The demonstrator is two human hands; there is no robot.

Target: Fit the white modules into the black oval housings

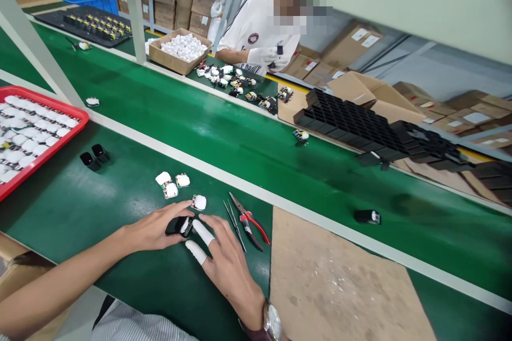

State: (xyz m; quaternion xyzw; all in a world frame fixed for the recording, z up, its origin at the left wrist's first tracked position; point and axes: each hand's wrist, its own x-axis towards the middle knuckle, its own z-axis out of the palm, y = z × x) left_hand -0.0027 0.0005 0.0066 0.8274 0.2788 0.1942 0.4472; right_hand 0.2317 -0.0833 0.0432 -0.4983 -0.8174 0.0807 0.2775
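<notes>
Dark lettering (pixel 252 68) on the white shirt (pixel 240 24) opposite is part-hidden and not surely legible; the shirt's round badge (pixel 253 38), carton labels (pixel 359 34) and watch dial (pixel 274 322) are too small to read.

Looked from the wearer's head | faced forward and down | hung close above the left hand (pixel 158 228) and right hand (pixel 229 258) | took in the table (pixel 56 208) | slanted the green belt (pixel 248 144) down rightward | reached a co-worker (pixel 248 21) beyond
</notes>
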